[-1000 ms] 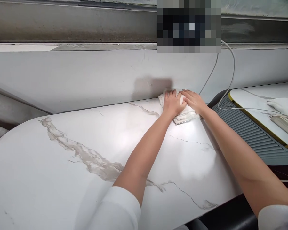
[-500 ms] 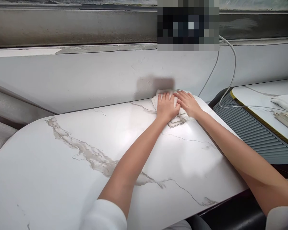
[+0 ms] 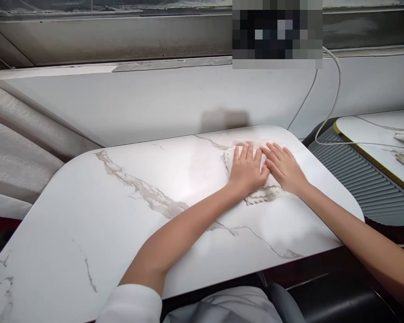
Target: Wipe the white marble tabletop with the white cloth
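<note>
A white cloth (image 3: 263, 195) with a scalloped, stained edge lies spread on the white marble-patterned tabletop (image 3: 138, 251), towards its far right part. My left hand (image 3: 248, 170) presses flat on the cloth's left half, fingers apart and pointing to the wall. Beside it my right hand (image 3: 283, 167) rests flat over the right half, its fingers stretched out. The two hands nearly meet at the left thumb. Much of the cloth is hidden beneath them.
Behind the table runs a white wall (image 3: 138, 103) below a window sill. A white cable (image 3: 339, 80) hangs down at the right, near a second table (image 3: 373, 121) with a ribbed grey-green side. A curtain (image 3: 13, 134) hangs at the left. A black seat (image 3: 336, 296) stands in front.
Both hands have drawn the cloth back from the table's far edge, closer to me. My view has shifted a little to the left, showing more of the curtain.
</note>
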{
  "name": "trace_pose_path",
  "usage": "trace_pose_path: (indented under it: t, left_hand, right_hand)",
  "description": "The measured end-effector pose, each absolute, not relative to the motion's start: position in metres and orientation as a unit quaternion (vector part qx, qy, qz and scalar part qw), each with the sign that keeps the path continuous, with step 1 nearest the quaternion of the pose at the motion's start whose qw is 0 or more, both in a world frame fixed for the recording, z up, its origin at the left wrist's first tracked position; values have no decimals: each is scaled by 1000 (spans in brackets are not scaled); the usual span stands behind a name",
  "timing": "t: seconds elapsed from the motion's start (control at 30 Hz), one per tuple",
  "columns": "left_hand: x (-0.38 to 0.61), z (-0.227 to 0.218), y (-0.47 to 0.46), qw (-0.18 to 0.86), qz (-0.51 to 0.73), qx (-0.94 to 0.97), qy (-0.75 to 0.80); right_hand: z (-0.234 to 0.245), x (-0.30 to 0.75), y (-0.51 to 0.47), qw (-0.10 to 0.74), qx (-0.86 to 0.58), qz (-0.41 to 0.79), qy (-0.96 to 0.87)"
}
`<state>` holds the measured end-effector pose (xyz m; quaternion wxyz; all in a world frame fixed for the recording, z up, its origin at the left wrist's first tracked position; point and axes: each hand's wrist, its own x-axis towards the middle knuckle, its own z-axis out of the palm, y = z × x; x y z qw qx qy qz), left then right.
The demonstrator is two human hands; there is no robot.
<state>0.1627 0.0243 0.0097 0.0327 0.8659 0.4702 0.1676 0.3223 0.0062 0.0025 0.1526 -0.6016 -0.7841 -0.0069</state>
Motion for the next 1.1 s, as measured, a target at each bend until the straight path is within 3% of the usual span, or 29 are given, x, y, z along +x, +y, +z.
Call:
trace_pose_path:
  t: [0.4,0.8,1.1]
  left_hand:
    - [114,11,-80,-5,166,898,407]
    - [62,13,-92,-8,151,890,431]
    - [55,29,-45,140,88,841,516]
  right_hand:
    - [6,277,-113,166,-591,-22,-789]
    - [-3,228,-111,195,-556,-39,-807]
    - [3,215,-52,154,-560,-8,-814]
